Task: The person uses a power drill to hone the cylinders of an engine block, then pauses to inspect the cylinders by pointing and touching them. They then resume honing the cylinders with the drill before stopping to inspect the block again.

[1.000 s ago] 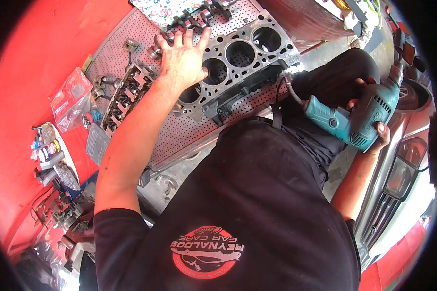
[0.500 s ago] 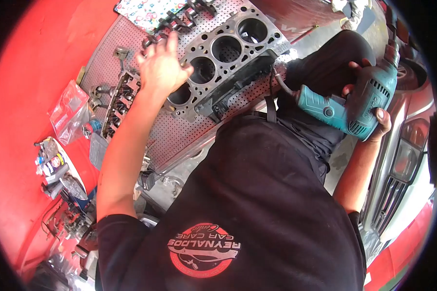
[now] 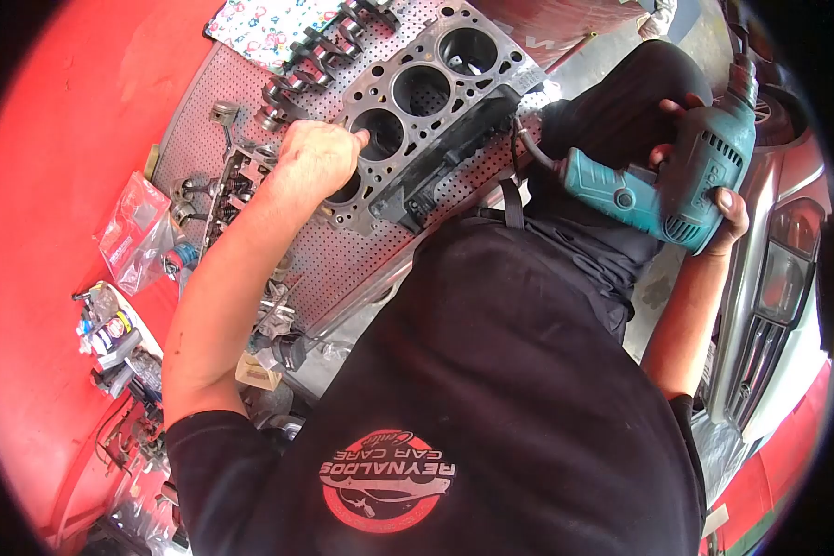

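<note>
— What surrounds the scene?
— A perforated metal table [image 3: 343,250] stands against a red wall [image 3: 56,139] in daylight.
— And alongside?
— A silver car [image 3: 774,306], grey concrete floor [image 3: 653,287].

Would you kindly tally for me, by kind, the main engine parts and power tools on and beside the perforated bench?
Grey four-bore engine block: 1
Dark steel crankshaft: 1
Grey cylinder head with valve springs: 1
Teal electric drill: 1
Total: 4
</note>
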A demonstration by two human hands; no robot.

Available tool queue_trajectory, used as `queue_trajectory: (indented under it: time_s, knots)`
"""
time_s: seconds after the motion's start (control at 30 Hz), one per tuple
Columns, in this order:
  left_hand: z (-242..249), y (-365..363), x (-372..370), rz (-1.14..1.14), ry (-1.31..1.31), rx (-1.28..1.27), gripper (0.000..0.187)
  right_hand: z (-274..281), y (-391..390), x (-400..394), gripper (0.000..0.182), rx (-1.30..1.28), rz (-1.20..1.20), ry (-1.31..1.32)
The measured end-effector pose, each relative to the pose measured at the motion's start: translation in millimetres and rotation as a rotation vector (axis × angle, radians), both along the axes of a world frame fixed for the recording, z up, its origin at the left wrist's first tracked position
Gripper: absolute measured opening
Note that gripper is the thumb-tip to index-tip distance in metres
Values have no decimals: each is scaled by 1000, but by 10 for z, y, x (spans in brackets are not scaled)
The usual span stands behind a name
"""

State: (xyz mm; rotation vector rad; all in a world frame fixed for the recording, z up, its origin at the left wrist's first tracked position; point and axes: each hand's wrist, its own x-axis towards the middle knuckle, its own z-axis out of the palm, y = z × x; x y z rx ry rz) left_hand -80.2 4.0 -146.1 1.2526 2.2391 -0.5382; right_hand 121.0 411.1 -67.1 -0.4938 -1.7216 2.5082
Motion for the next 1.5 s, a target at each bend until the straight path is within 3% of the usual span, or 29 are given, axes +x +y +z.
queue_trajectory:
  time_s: [0.17, 0.2, 0.3, 0.33, 0.37, 0.43, 0.53, 0.63, 0.9, 1.0, 1.13, 1.17, 1.23, 1.33, 1.43, 1.5]
  knots:
    - [259, -111, 26, 28, -123, 22, 59, -10, -5, 29, 116, -1, -32, -17]
    - [247, -176, 41, 70, -182, 105, 69, -29, 1, 29, 116, -12, -29, -13]
    - [116, -129, 59, 451, -706, 229, 72, -41, 44, 37, 118, -22, -17, -11]
    - [281, 7, 134, 837, -981, 203, 73, -39, 47, 33, 118, -18, -13, -13]
    - [168, -7, 263, 1010, -1118, 327, 74, -40, 48, 29, 118, -14, -10, -13]
    - [189, 195, 426, 1370, -1210, 468, 74, -53, 65, 34, 119, -8, -15, -11]
    - [-51, 337, 517, 1664, -1430, 815, 72, -53, 48, 22, 119, -14, -7, -12]
    - [-196, 413, 569, 1750, -1596, 1073, 74, -38, 38, -2, 120, -15, 5, -13]
    - [-64, 375, 792, 1811, -1618, 1221, 97, -47, 68, -7, 120, -42, 2, -7]
    - [-42, 449, 717, 1869, -1504, 1182, 75, -33, 76, -27, 119, -47, 12, -7]
    - [-256, 446, 599, 1815, -1646, 1193, 25, -16, 45, -21, 119, -47, 10, -16]
    - [-246, 447, 608, 1808, -1657, 1215, 25, -14, 52, -17, 119, -50, 12, -19]
    - [-112, 447, 644, 1802, -1673, 1255, 24, -7, 51, -4, 118, -34, -12, -15]
    - [-61, 416, 711, 1909, -1549, 1444, 50, -44, 23, -19, 118, -33, -33, 10]
    - [-273, 319, 643, 1906, -1708, 1610, 77, -18, 44, 10, 116, -53, 10, -8]
    - [-348, 286, 649, 1949, -1780, 1702, 58, -4, 23, -5, 116, -40, 16, -11]
